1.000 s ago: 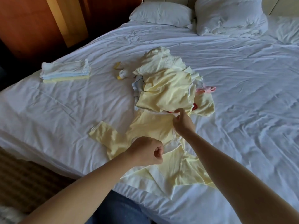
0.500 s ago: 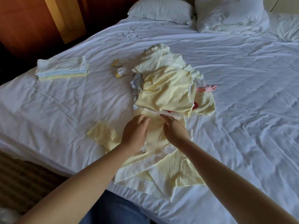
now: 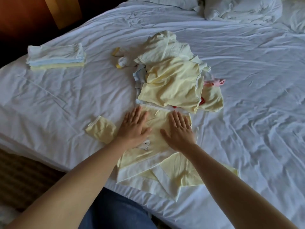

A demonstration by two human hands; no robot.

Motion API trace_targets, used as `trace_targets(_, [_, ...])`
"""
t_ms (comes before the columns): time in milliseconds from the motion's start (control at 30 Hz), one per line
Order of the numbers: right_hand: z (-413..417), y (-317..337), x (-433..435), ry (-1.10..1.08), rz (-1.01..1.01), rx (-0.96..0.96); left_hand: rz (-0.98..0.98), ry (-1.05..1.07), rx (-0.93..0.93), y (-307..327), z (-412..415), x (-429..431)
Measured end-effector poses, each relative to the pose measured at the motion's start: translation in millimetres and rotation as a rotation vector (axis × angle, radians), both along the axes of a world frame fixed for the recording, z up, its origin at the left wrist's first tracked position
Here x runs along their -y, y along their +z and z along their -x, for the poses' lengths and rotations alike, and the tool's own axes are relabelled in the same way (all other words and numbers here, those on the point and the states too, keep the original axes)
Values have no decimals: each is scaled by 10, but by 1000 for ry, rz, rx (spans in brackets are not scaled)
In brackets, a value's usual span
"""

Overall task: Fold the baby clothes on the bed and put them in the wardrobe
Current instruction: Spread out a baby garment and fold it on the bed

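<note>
I hold both palms flat on the yellow baby top (image 3: 157, 124), left hand (image 3: 134, 128) and right hand (image 3: 179, 131) side by side, fingers straight and lightly spread, pinching nothing. The top lies near the edge of the bed (image 3: 38, 142), its collar touching the unfolded pile (image 3: 171, 83). My worry is that smoothing forward could drag the pile's lowest piece along or ruck the white sheet (image 3: 247, 113) (it is creased all over) beneath the fold. The hem could also slip off the edge. A folded stack (image 3: 56, 57) sits well apart on the left, pillows (image 3: 242, 9) behind, and dark wood panelling (image 3: 24, 14) beyond.
</note>
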State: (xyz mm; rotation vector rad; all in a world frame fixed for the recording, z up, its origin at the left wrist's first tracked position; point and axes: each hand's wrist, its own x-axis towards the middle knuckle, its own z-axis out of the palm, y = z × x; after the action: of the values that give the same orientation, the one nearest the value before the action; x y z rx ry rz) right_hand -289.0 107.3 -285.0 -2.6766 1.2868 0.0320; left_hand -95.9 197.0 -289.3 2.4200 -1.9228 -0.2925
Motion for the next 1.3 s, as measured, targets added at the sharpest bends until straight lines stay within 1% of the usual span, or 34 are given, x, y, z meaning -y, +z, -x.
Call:
trace_targets(67, [39, 45, -72, 28, 30, 13, -13, -37, 50, 44, 7, -78])
trace_targets(167, [159, 80, -291, 198, 114, 11, 130, -137, 164, 35, 81, -336])
trace_targets(233, [218, 89, -416, 279, 117, -45, 193, -207, 201, -14, 132, -549])
trace_targets(333, [256, 126, -498, 272, 75, -105, 194, -249, 216, -60, 148, -831])
trace_targets(533, [329, 195, -712, 246, -24, -74, 90, -218, 171, 11, 158, -1168])
trace_targets(600, [299, 258, -820, 241, -57, -48, 132, -208, 139, 60, 149, -1268])
trace_targets(667, [223, 330, -909, 236, -112, 22, 187, -217, 109, 108, 110, -1372])
trace_targets(767, [24, 442, -1012, 258, -156, 126, 364, -192, 16, 145, -7, -1537])
trace_targets(867, [-263, 524, -1052, 293, -149, 171, 439, -99, -46, 216, -136, -1656])
trace_targets(967, [-594, 625, -1045, 339, -143, 185, 427, -16, -72, 242, -304, -1723])
trace_targets(1133, [-1180, 773, -1018, 439, -135, 135, 385, -24, -109, 82, -457, -1788])
trace_targets(1300, [-1689, 813, -973, 509, -94, 68, 466, -46, -90, -147, -526, -1754])
